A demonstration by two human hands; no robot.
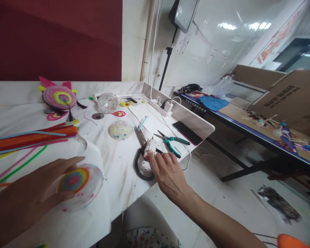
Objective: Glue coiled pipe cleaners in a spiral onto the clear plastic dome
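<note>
- Table (121, 162): marble-patterned work surface.
- Left hand (38, 182): thumb and fingers spread around the clear dome (93, 186), over a white sheet (98, 220); whether they pinch or merely steady it cannot be told.
- Right hand (169, 172): fingers curled round the white glue gun (150, 146).
- Clear dome: probably light, thin-walled, slick and easily dented; best taken by its rim.
- Glue gun: lies against the scissors (142, 137); likely light and rigid, best held by its body, clear of the nozzle.
- Rainbow disc (73, 179): on the dome; probably soft.
</note>
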